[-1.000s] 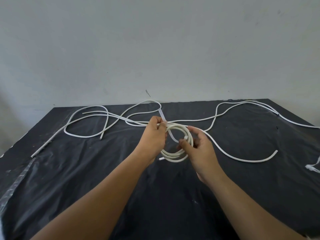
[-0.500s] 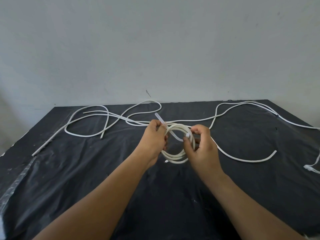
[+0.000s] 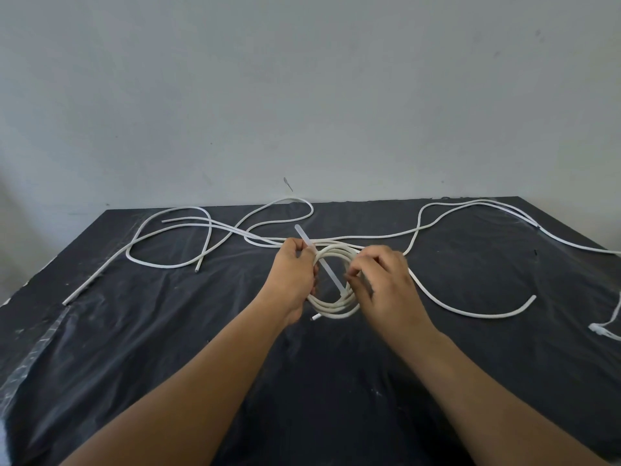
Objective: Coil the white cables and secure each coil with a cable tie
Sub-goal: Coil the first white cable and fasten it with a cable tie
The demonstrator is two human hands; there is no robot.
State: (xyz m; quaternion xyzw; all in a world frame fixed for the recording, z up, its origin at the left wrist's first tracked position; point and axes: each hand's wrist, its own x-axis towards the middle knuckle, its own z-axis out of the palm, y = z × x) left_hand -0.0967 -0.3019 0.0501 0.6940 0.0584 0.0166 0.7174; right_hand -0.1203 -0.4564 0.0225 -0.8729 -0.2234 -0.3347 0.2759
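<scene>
A white cable coil [image 3: 331,306] of several loops hangs between my hands above the black table [image 3: 168,331]. My left hand [image 3: 295,274] grips the coil's left side and pinches a translucent cable tie [image 3: 322,264] that runs diagonally across the coil's opening, its free end sticking up past my fingers. My right hand [image 3: 379,284] holds the coil's right side, fingertips pinched at the tie's lower end. One short cable end pokes out under the coil.
Loose white cables [image 3: 208,237] sprawl across the back of the table, one [image 3: 470,307] curving off to the right of my right hand. A small white bundle [image 3: 601,331] lies at the right edge. A grey wall stands behind.
The coil has sunk slightly and turned more face-on. My right fingers have shifted to the tie's lower end, and the tie now reaches farther across the coil's opening.
</scene>
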